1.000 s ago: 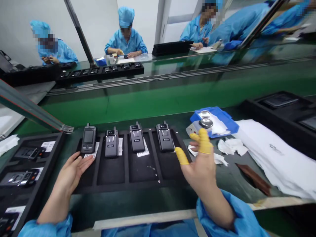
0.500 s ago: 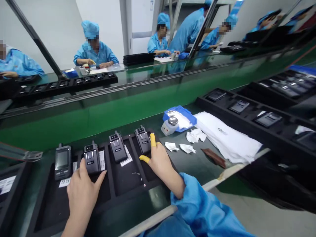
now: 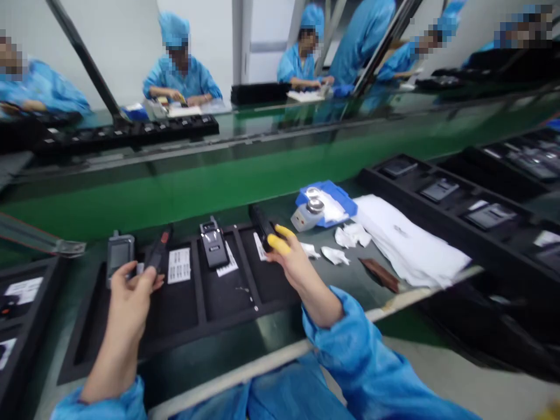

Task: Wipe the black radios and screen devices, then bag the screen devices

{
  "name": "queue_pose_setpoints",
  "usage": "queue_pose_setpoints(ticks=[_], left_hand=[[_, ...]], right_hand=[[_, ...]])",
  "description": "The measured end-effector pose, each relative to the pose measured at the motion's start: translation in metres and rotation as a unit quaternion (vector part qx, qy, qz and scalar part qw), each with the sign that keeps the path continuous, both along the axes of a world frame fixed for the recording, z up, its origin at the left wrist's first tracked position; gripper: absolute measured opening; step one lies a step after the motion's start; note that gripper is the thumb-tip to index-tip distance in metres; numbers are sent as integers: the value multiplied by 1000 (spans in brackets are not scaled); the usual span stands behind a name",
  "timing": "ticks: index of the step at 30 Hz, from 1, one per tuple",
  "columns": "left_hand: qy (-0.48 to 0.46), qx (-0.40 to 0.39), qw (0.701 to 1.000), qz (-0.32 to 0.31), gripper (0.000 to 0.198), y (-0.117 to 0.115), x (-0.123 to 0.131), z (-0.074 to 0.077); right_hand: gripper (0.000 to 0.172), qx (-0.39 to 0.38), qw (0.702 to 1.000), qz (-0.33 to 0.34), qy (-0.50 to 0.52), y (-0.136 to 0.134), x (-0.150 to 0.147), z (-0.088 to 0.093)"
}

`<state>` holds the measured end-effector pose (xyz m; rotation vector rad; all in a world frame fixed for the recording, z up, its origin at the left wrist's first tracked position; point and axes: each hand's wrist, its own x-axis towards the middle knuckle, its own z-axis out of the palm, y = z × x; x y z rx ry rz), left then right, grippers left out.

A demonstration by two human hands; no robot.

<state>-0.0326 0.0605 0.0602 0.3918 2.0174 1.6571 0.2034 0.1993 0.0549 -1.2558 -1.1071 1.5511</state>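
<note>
My left hand (image 3: 133,289) pinches the lower end of a black handheld radio (image 3: 160,249), turned on its edge so its narrow side shows a red-orange spot. My right hand (image 3: 291,256), with yellow finger cots on its fingers, grips another radio (image 3: 261,224), also on edge, at the right end of the black foam tray (image 3: 199,309). Between them a radio (image 3: 214,245) lies back side up in its compartment, partly over a white label. Left of my left hand, a radio with a screen (image 3: 120,254) lies face up. A printed label sheet (image 3: 179,265) lies bare in the second compartment.
Right of the tray are a grey-white pump bottle (image 3: 307,216), a blue bin (image 3: 345,201), crumpled wipes (image 3: 352,235), a white cloth (image 3: 402,239) and a brown strip (image 3: 380,274). More device trays (image 3: 455,201) stand at right. Several co-workers in blue sit across the green divider (image 3: 175,186).
Both hands have closed on radios and tipped them from lying flat onto their edges. The label under the left one is now uncovered. The view has shifted somewhat.
</note>
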Motion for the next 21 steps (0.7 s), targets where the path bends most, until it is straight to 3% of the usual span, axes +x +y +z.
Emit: queue_pose_setpoints(ticks=[3, 7, 12, 16, 21], left_hand=[[-111, 98, 989, 27, 12, 15, 9, 10], [-264, 156, 950, 49, 18, 32, 23, 21], [-355, 165, 918, 66, 29, 39, 28, 19], [-387, 172, 903, 78, 33, 38, 28, 13], [-403, 183, 892, 92, 38, 34, 27, 8]], right_hand=[[17, -146, 973, 44, 172, 9, -10, 5], [20, -230, 944, 45, 230, 13, -16, 2], [24, -192, 959, 24, 207, 8, -9, -2], [37, -149, 981, -10, 126, 3, -5, -1], [50, -99, 995, -5, 32, -1, -1, -3]])
